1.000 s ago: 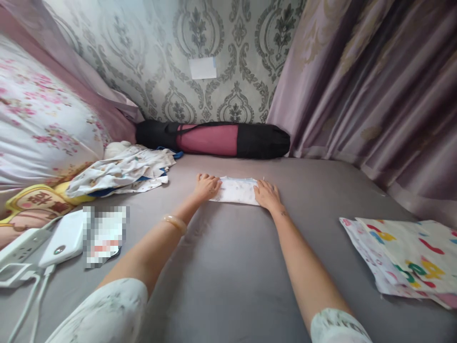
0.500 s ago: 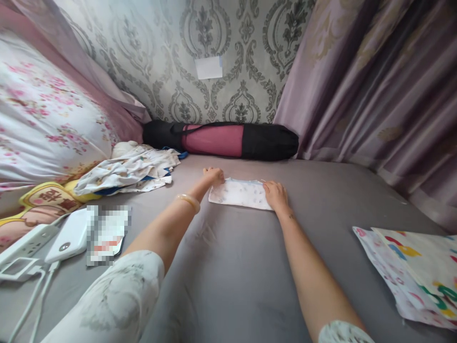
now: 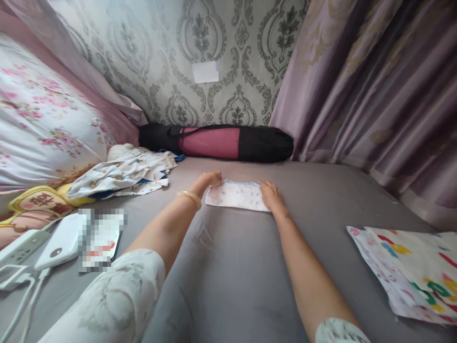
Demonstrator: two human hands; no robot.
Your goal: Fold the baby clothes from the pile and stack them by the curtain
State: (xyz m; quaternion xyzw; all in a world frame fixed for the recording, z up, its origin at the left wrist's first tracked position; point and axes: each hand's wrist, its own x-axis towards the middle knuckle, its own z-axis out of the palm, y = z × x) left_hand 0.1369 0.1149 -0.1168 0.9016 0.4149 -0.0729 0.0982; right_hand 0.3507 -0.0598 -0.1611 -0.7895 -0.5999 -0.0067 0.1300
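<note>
A small folded white cloth (image 3: 237, 196) with a faint print lies flat on the grey bed sheet, a pale bluish strip along its far edge. My left hand (image 3: 213, 179), with a pale bangle on the wrist, is closed at the cloth's far left corner; its fingertips are partly hidden. At the opposite end, my right hand (image 3: 272, 194) grips the far right corner, with its fingers bent over the edge. Both forearms reach forward across the sheet.
Along the wall lies a long black and pink bag (image 3: 210, 142). Crumpled clothes (image 3: 132, 171) sit at the left, near a white power bank (image 3: 64, 240), a power strip (image 3: 23, 247) and cables. Folded printed fabric (image 3: 407, 271) lies at the right.
The view has shifted slightly, moving everything a little left in the picture. Both hands stay at the cloth's far corners, and more of the bluish strip shows along its far edge.
</note>
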